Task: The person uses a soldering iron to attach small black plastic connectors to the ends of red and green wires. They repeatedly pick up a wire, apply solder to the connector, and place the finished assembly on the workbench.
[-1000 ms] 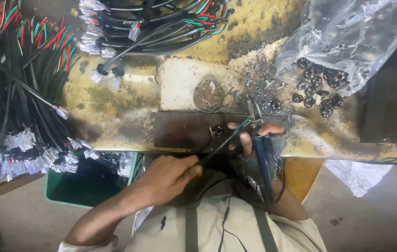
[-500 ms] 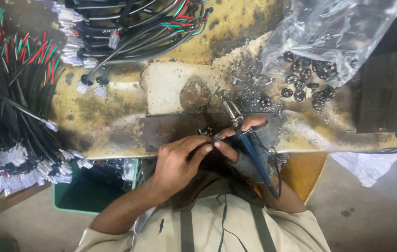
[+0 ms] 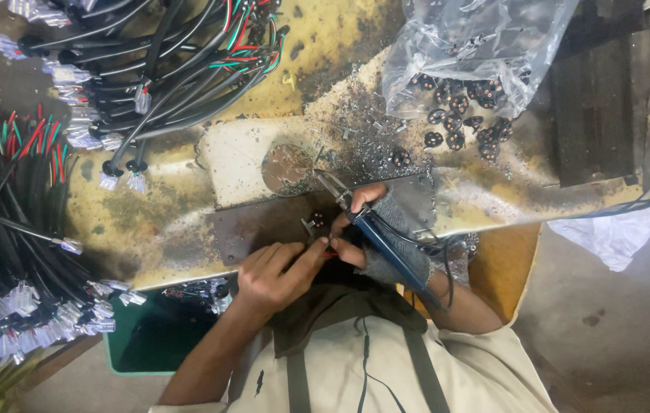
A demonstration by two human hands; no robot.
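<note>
Gripping blue-handled pliers [image 3: 386, 245], the gloved right hand [image 3: 386, 229] is closed over the worn bench edge [image 3: 172, 252]. Left hand [image 3: 275, 271] pinches a thin red wire end [image 3: 328, 253] just beside the plier head. Wire looks light, floppy; best pinched near its tip.

The left hand [image 3: 275, 271] has moved up from below the front edge of the table [image 3: 149, 222], where it pulled a black wire, and now sits right next to the right hand [image 3: 386, 229], with its fingers pinching something small and red. The long wire that stretched between the two hands a second ago is gone from sight. The pliers [image 3: 371, 229] with blue handles now point more toward the round metal disc [image 3: 287, 168].
</note>
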